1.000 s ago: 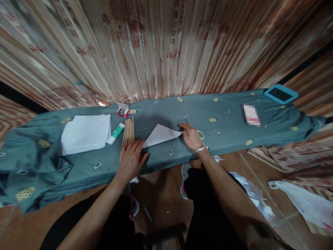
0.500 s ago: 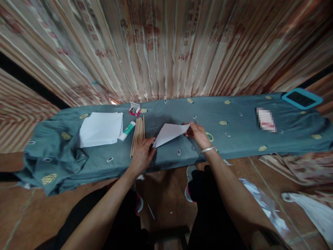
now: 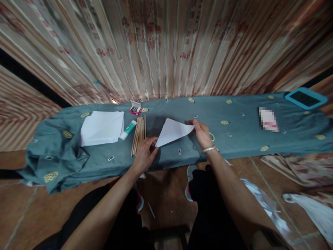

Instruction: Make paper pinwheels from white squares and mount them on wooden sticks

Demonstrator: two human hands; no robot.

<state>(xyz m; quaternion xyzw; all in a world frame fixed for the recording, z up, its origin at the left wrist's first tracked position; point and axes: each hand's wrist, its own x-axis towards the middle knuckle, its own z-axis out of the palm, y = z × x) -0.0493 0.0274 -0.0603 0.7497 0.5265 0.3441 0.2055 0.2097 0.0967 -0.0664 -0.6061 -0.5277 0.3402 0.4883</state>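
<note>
A white sheet of paper (image 3: 172,132), folded to a triangle, is held between my two hands just over the cloth. My left hand (image 3: 146,150) pinches its lower left corner. At the right corner, my right hand (image 3: 202,133) grips the paper between thumb and fingers; a silver bangle is on that wrist. Close by my left hand lies a bundle of thin wooden sticks (image 3: 139,134), partly hidden by the fingers. A green-and-white glue stick (image 3: 128,130) rests left of the sticks. Green-handled scissors, it seems, show only a loop (image 3: 212,136) behind my right hand.
A stack of white paper (image 3: 102,127) lies on the left of the cloth-covered table (image 3: 244,137). Behind the sticks is a small open red box (image 3: 135,108) of metal pieces. A blue-framed tablet (image 3: 306,98) and a blurred packet (image 3: 269,119) lie right. A curtain (image 3: 166,52) hangs behind.
Both hands still hold the folded paper. Its right corner has moved slightly right, and its top point has tipped up and away from me.
</note>
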